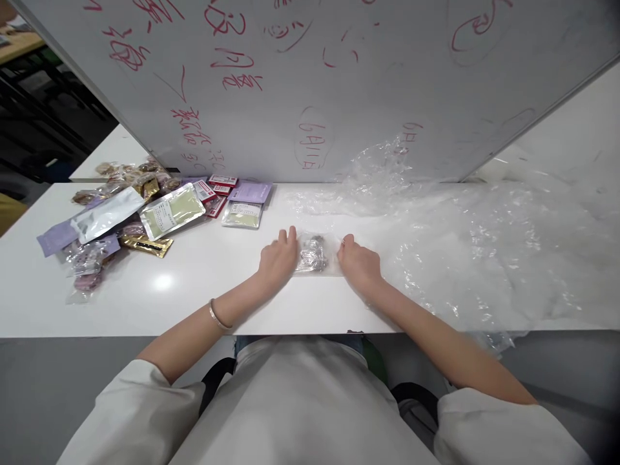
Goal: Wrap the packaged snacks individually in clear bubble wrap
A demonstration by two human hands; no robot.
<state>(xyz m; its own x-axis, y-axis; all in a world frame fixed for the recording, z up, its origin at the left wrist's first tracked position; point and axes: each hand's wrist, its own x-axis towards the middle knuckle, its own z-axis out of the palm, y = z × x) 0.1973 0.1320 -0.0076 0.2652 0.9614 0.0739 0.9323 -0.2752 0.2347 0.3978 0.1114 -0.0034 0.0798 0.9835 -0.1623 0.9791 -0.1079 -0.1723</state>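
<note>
A clear plastic bag point(314, 254) lies flat on the white table in front of me. Something greyish and shiny is inside, too blurred to name. My left hand point(279, 261) is at the bag's left edge, its fingers bent and closed against the plastic, with the fingertips partly hidden. At the opposite edge, my right hand point(359, 263) is closed in a pinch on the loose end of the bag.
A big heap of clear plastic bags point(484, 252) spreads over the table's right side. To the left lie a green-and-silver pouch point(173, 211), purple packets point(250, 192), gold sachets point(146, 244) and wrapped snacks. An upright whiteboard point(310, 84) stands behind them.
</note>
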